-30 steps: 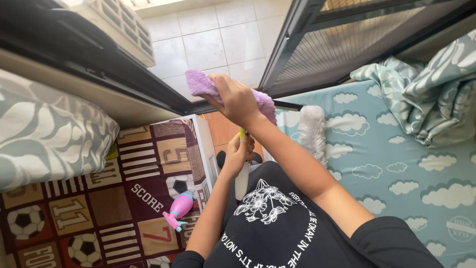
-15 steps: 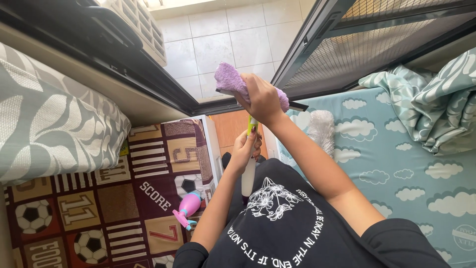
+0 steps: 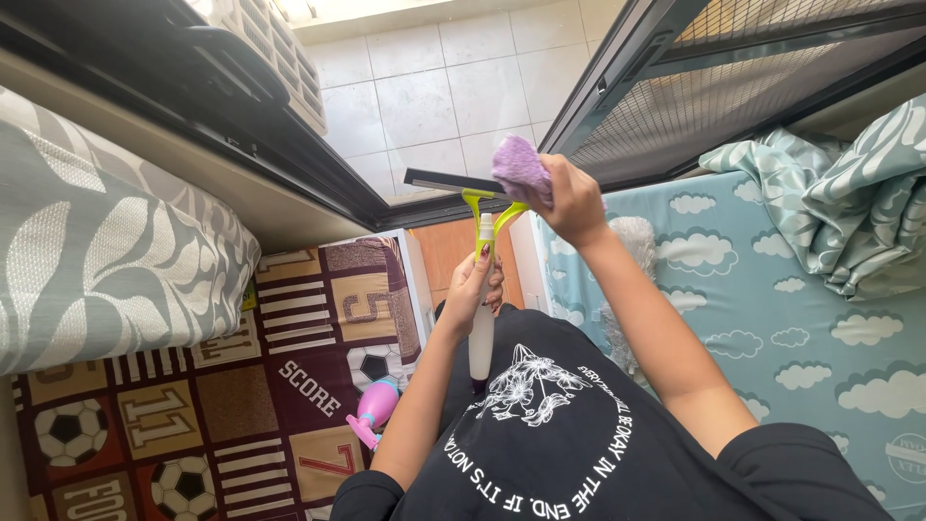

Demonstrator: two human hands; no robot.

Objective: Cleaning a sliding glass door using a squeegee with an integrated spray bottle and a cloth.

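Squeegee [image 3: 479,251] blade now revealed, left hand [image 3: 475,282] gripping handle, right hand [image 3: 569,198] clutching half-hidden purple cloth [image 3: 519,164]

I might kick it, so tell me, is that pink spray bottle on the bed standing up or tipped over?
Tipped over. The pink spray bottle lies on its side on the football-patterned sheet, nozzle end toward the lower left.

White tiled wall [image 3: 453,87], dark window frame [image 3: 289,154], cloud-print bed [image 3: 772,318], football-patterned bedsheet [image 3: 193,405]

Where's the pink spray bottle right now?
Head view, lower left of centre: the pink spray bottle lies on the football-pattern blanket, just outside the left forearm, below the left hand gripping the squeegee.
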